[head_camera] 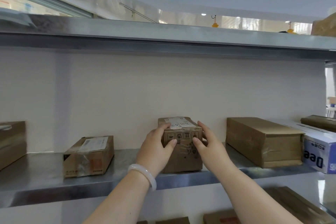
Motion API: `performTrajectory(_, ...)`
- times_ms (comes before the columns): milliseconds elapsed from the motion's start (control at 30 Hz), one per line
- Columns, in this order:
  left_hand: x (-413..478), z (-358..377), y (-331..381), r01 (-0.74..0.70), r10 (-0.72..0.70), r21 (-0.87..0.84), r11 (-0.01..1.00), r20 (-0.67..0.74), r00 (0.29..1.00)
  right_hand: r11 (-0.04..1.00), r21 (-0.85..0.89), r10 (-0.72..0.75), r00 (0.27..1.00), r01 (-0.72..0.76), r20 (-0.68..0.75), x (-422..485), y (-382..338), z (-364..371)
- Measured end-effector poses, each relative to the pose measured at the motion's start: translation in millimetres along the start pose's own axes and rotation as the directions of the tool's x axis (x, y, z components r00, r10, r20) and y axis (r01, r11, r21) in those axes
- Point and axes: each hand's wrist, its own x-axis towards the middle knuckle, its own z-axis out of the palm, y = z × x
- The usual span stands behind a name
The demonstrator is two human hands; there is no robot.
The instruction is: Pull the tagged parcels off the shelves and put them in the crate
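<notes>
My left hand and right hand grasp the parcel from both sides: thumbs on its front, the other fingers curled over its top edges. It stands on the steel shelf, near the front edge. On top is a white tag with handwriting; I can read "59", the rest is unclear. The front has four handling symbols. At the far right a blue box reads "Dee".
</notes>
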Motion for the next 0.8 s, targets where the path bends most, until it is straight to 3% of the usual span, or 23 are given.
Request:
performTrajectory(200, 9, 1, -14, -0.009, 0.009, 0.074, 0.997, -0.008, 1.000, 0.995, -0.084, 0.046, 0.999, -0.047, -0.013, 11, -2, 11)
performTrajectory(367, 14, -1, -14, -0.109, 0.120, 0.157, 0.982, -0.065, 0.991, 0.977, -0.212, 0.003, 0.997, -0.019, -0.077, 3, -2, 4)
performTrajectory(567, 9, 13, 34, -0.422, 0.455, 0.278, 0.863, -0.064, 0.888, 0.849, -0.516, -0.193, 0.976, 0.115, -0.100, -7, -20, -40)
performTrajectory(667, 3, 38, 66, -0.529, 0.545, 0.237, 0.815, -0.004, 0.838, 0.815, -0.559, -0.287, 0.944, 0.152, -0.161, 1, -27, -75)
performTrajectory(800, 5, 88, 99, -0.516, 0.511, 0.089, 0.852, 0.072, 0.857, 0.832, -0.541, -0.276, 0.938, 0.123, -0.211, 10, -8, -121)
